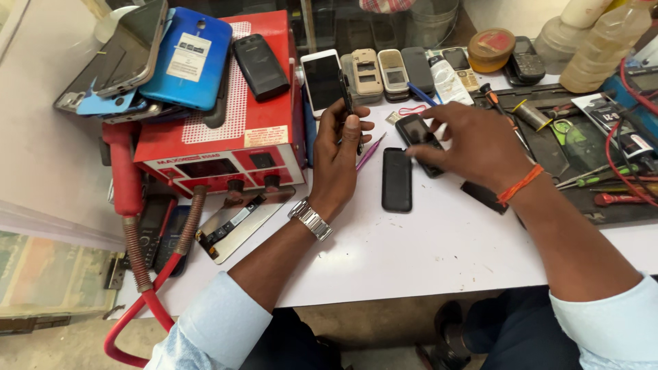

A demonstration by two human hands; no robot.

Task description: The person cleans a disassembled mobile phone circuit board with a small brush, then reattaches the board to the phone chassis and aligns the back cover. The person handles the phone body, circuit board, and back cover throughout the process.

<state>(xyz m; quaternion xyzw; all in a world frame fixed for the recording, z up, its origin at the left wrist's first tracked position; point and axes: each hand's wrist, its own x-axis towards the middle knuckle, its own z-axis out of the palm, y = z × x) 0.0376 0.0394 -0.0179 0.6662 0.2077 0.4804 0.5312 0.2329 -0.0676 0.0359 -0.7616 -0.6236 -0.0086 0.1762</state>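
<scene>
Nearest, left hand [336,161] is clamping a thin dark phone part [347,96] upright while right hand [473,140], at three o'clock, is pinching a small black phone [419,133] on the white counter [411,253].

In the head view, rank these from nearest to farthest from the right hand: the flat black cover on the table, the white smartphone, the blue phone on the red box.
1. Black cover: just left of the right hand, flat on the table.
2. White smartphone: farther back, beyond the left hand.
3. Blue phone: far left, atop the red box.
</scene>
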